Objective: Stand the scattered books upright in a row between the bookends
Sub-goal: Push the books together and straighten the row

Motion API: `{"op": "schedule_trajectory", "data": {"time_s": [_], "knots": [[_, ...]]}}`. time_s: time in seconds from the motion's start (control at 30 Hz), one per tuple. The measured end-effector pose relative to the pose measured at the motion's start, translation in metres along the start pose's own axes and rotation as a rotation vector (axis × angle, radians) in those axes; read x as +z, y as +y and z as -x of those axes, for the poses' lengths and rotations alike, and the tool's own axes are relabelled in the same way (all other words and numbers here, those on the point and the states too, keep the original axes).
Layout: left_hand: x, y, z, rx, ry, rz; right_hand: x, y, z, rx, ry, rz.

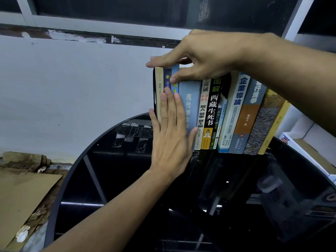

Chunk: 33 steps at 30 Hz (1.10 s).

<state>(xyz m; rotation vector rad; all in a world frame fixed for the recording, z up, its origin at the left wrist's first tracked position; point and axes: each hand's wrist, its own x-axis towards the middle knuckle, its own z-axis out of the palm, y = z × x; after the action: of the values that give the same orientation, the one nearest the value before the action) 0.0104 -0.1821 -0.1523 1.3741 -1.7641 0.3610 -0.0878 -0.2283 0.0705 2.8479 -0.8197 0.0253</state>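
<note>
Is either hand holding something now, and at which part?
The right hand pinches the top ends of the leftmost books; the left hand only presses flat on their spines.

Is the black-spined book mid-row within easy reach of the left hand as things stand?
Probably yes: the left hand lies flat on spines just beside the black-spined book, whose spine is mostly uncovered.

A: Surface?

B: Round black glass table [118, 160] w/ a dark rim, filling lower centre & right of frame.

A: What's on it?

B: Row of books [212, 113], upright, spines twd camera, packed side by side at upper centre. Thin black bookend [154, 88] touching the leftmost book.

A: Anything else?

B: Tape patches [131, 131] stuck on the glass, just left of the row's base, nr the far rim.
</note>
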Motion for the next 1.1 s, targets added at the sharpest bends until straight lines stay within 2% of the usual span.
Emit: {"op": "schedule_trajectory", "data": {"time_s": [0.33, 0.67, 1.1], "knots": [[0.000, 0.009, -0.001, -0.058, 0.030, 0.086, -0.001, 0.003, 0.000, 0.002, -0.044, -0.033], [0.001, 0.038, -0.010, -0.235, 0.090, 0.175, -0.002, 0.003, 0.002, 0.019, -0.022, -0.084], [-0.001, 0.023, -0.005, -0.166, 0.017, 0.073, -0.002, 0.001, 0.004, 0.047, 0.007, -0.095]]}}
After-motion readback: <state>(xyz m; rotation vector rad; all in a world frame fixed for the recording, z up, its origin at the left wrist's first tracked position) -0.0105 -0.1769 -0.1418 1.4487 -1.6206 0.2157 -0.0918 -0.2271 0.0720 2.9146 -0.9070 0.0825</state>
